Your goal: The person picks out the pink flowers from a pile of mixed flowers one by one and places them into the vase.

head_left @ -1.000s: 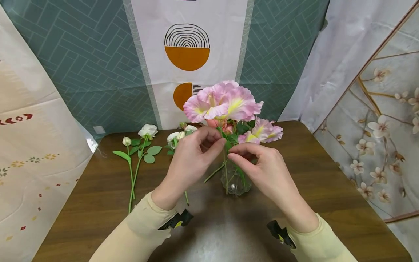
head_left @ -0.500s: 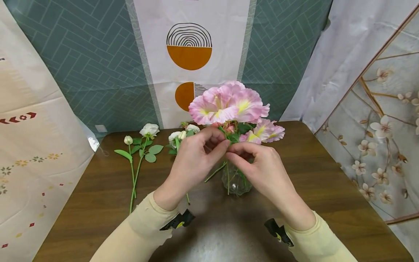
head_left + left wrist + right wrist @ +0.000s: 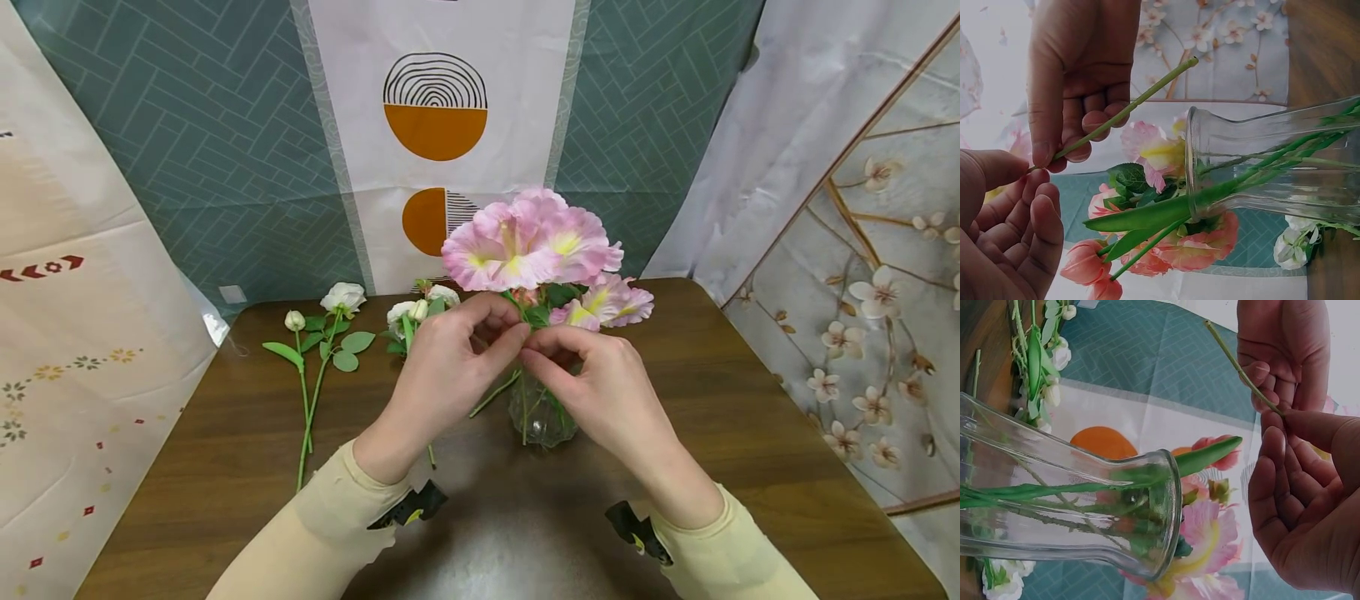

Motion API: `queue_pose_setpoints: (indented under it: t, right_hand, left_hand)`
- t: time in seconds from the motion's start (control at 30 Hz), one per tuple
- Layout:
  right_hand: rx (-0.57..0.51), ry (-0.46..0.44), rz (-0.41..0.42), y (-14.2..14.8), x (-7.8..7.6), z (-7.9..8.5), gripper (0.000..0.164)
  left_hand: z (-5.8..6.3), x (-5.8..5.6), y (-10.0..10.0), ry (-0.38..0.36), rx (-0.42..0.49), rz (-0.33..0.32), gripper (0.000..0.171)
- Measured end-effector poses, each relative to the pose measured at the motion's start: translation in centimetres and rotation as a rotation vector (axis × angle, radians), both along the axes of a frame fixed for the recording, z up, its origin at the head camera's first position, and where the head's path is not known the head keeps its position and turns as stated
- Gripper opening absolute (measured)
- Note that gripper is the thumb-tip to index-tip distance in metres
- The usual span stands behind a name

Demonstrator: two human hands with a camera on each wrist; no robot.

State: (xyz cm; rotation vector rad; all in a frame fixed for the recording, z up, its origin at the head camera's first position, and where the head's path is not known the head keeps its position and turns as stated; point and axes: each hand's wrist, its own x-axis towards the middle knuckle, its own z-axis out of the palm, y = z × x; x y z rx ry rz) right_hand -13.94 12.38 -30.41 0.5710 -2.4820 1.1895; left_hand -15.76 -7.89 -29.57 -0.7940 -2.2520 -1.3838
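My left hand (image 3: 450, 375) pinches the green stem (image 3: 1138, 103) of a pink artificial flower with yellow centres (image 3: 525, 246). Close beside it, my right hand (image 3: 607, 383) pinches the same stem between thumb and forefinger. The blooms rise above both hands, and the bare stem end hangs below them. Behind the stem stands a clear glass vase (image 3: 1175, 512), upright on the table. It holds another pink-and-yellow bloom (image 3: 607, 302), coral flowers (image 3: 1082, 262) and green leaves. The held stem is outside the vase, in front of it. My hands hide part of the vase neck in the head view.
On the brown wooden table (image 3: 187, 467), a white rose (image 3: 343, 297) and a white bud (image 3: 295, 322) lie at the left, stems crossed. More white flowers (image 3: 400, 317) lie partly behind my left hand. Patterned cloths hang around the table.
The blooms have shifted slightly right in the head view. My right hand has come in against the left at the stem. The flowers on the table stay put.
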Motion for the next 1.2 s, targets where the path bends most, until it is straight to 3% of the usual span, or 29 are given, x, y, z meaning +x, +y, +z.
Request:
queue_pose_setpoints:
  t: [0.2, 0.5, 0.67, 0.87, 1.07, 1.2]
  right_hand:
    - [0.006, 0.031, -0.005, 0.5, 0.1, 0.0, 0.006]
    - [0.03, 0.068, -0.091, 1.8, 0.3, 0.7, 0.009]
    - [0.033, 0.12, -0.132, 2.5, 0.1, 1.1, 0.01]
    - [0.033, 0.14, -0.16, 3.0, -0.1, 1.5, 0.006]
    - [0.043, 0.171, -0.187, 3.4, -0.4, 1.8, 0.004]
    - [0.049, 0.196, -0.192, 3.6, -0.8, 2.2, 0.004]
  left_hand:
    - [-0.1, 0.4, -0.2, -0.016, -0.006, 0.026, 0.002]
    - [-1.0, 1.0, -0.9, -0.045, 0.0, 0.079, 0.005]
    - [-2.6, 0.9, -1.6, -0.089, -0.033, 0.108, 0.004]
    - [-4.9, 0.3, -1.9, -0.166, -0.076, 0.092, 0.006]
    - [-6.6, -0.6, -1.6, -0.259, -0.175, 0.069, 0.022]
    - [-7.4, -1.0, -1.2, -0.283, -0.225, 0.047, 0.034]
